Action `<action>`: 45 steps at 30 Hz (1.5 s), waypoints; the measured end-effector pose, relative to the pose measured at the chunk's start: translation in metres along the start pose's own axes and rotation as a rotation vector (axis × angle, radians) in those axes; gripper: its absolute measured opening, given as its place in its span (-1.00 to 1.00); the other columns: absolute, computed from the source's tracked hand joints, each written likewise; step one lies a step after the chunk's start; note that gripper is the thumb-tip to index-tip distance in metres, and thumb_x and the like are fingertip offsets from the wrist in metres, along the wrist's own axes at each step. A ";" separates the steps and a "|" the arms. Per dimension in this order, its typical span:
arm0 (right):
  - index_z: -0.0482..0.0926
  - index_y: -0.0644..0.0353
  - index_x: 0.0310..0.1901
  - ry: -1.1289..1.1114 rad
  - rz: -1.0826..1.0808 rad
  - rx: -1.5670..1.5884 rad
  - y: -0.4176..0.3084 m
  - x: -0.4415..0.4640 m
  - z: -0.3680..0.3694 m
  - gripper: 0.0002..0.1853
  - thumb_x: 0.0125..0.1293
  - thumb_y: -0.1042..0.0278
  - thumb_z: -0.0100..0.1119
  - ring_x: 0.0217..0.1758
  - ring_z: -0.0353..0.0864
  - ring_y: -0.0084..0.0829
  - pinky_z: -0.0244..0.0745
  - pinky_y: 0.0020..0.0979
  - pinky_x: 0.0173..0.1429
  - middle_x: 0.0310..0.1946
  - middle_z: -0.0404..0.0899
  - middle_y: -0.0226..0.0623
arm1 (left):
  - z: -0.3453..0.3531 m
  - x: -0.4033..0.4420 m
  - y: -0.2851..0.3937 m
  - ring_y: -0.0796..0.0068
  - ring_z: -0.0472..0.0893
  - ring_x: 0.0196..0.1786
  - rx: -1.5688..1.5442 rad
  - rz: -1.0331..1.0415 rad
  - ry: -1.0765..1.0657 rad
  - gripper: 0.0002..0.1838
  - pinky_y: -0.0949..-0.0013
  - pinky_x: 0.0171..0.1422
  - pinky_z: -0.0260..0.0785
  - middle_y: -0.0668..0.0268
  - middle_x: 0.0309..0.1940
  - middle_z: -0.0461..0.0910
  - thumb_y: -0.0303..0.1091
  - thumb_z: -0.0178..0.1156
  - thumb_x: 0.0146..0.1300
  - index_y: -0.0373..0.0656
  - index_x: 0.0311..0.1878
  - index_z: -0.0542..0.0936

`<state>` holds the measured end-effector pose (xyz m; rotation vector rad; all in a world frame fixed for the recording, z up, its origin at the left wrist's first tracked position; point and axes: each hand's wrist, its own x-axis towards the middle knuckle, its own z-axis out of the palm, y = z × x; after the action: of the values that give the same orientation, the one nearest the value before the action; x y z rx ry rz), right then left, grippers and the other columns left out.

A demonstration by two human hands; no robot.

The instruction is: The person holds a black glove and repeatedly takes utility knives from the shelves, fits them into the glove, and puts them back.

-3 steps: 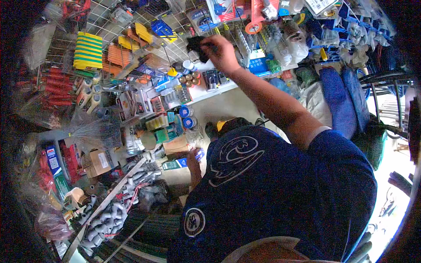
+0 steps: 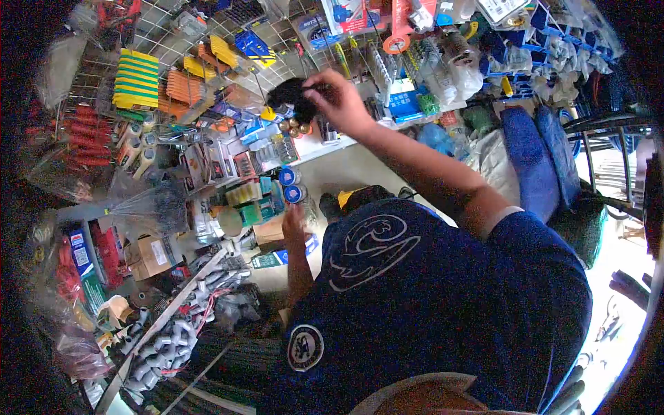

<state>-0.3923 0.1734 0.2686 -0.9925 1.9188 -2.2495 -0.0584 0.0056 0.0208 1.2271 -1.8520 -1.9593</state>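
"What was at the far left?"
"A yellow-and-green striped stack (image 2: 136, 79) hung against the wire grid (image 2: 152, 29). Lower down sat a cardboard box (image 2: 153, 256), then grey pipe fittings (image 2: 166, 346) heaped along the right side of a pale strip (image 2: 173, 312). Orange packs (image 2: 185, 95) hung just right of the stripes."

"And the black item (image 2: 287, 95)?"
"Over the front part of the white shelf (image 2: 318, 149), in front of the gold-topped cans (image 2: 294, 128) and partly hiding them. Its shape was too dark for me to tell what it was."

"The left hand (image 2: 295, 229)?"
"Below the shelf's front edge, fingers raised just beside two blue-lidded jars (image 2: 294, 194). I couldn't tell how far they were spread, or whether they touched a jar."

"The right hand (image 2: 340, 107)?"
"Reached out above that edge, thumb and fingers drawn together in a pinch on the black item's right end."

"Farther right?"
"A blue box (image 2: 405, 104) lay toward the shelf's right end, and beyond it stood a tall blue bundle (image 2: 529, 162)."
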 end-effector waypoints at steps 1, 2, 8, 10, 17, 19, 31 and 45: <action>0.50 0.21 -0.08 -0.036 0.128 0.135 -0.016 -0.014 0.008 -0.85 0.34 0.50 0.18 -0.11 0.49 -0.61 0.43 -0.54 -0.05 -0.18 0.53 -0.38 | 0.029 -0.002 0.058 0.21 0.57 -0.05 0.200 0.163 -0.124 -0.55 0.17 0.05 0.43 0.21 -0.06 0.58 -0.11 0.08 0.37 -0.16 0.22 0.43; 0.47 0.19 -0.05 -0.074 0.250 0.263 -0.025 -0.021 0.010 -0.85 0.38 0.50 0.14 -0.11 0.47 -0.64 0.42 -0.57 -0.07 -0.17 0.51 -0.41 | 0.059 -0.005 0.117 0.13 0.54 0.02 0.378 0.348 -0.219 -0.47 0.15 0.16 0.39 0.21 0.01 0.58 -0.05 0.10 0.36 -0.12 0.29 0.40; 0.38 0.08 0.08 0.138 0.698 0.926 -0.033 -0.064 -0.023 -0.80 0.48 0.31 -0.06 -0.05 0.54 -0.41 0.50 -0.35 0.00 -0.11 0.50 -0.34 | 0.154 -0.028 0.249 0.18 0.36 0.33 -0.711 0.126 -0.710 -0.32 -0.10 0.35 0.24 0.31 0.33 0.36 0.23 0.08 0.30 0.13 0.39 0.31; 0.38 0.04 0.11 0.118 0.645 0.991 -0.039 -0.071 -0.052 -0.75 0.49 0.21 -0.14 0.00 0.56 -0.34 0.51 -0.27 0.03 -0.07 0.52 -0.33 | 0.176 -0.047 0.279 0.16 0.38 0.32 -0.845 0.120 -0.804 -0.34 -0.05 0.38 0.23 0.28 0.30 0.39 0.19 0.07 0.32 0.05 0.38 0.32; 0.41 0.07 0.13 -0.049 0.586 0.775 -0.053 -0.111 -0.136 -0.67 0.37 0.31 0.13 0.13 0.52 -0.32 0.40 -0.23 0.24 0.06 0.51 -0.29 | 0.225 -0.059 0.291 0.08 0.30 0.39 -0.838 0.120 -0.786 -0.37 -0.09 0.45 0.11 0.20 0.33 0.36 0.08 -0.05 0.42 -0.17 0.37 0.30; 0.41 0.10 0.12 -0.189 0.500 0.409 -0.033 -0.122 -0.156 -0.63 0.30 0.39 0.23 0.13 0.51 -0.35 0.40 -0.23 0.24 0.05 0.51 -0.28 | 0.232 -0.061 0.290 0.06 0.33 0.37 -0.893 0.090 -0.768 -0.39 -0.10 0.44 0.12 0.18 0.29 0.40 0.08 -0.05 0.43 -0.16 0.36 0.32; 0.56 0.17 0.00 -0.342 0.205 -0.100 -0.019 -0.157 -0.138 -0.76 0.32 0.38 0.16 0.05 0.57 -0.26 0.46 -0.23 0.14 0.01 0.58 -0.13 | 0.279 -0.131 0.289 0.19 0.43 0.28 0.386 1.051 -0.606 -0.64 0.01 0.44 0.02 0.20 0.15 0.53 -0.40 0.32 0.09 -0.10 -0.04 0.46; 0.17 0.20 0.40 -0.554 0.099 -0.040 -0.072 -0.114 -0.133 -0.15 0.08 0.36 0.40 0.47 0.13 -0.31 0.04 -0.24 0.50 0.34 0.26 -0.17 | 0.220 -0.116 0.290 0.49 0.59 -0.10 0.180 0.855 -0.246 -0.81 0.46 0.08 0.40 0.26 -0.20 0.60 -0.67 0.10 0.20 -0.28 -0.14 0.59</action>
<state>-0.3374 0.3547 0.2765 -1.3169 1.7187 -1.6508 -0.2434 0.1827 0.3048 0.1187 -2.1809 -1.5029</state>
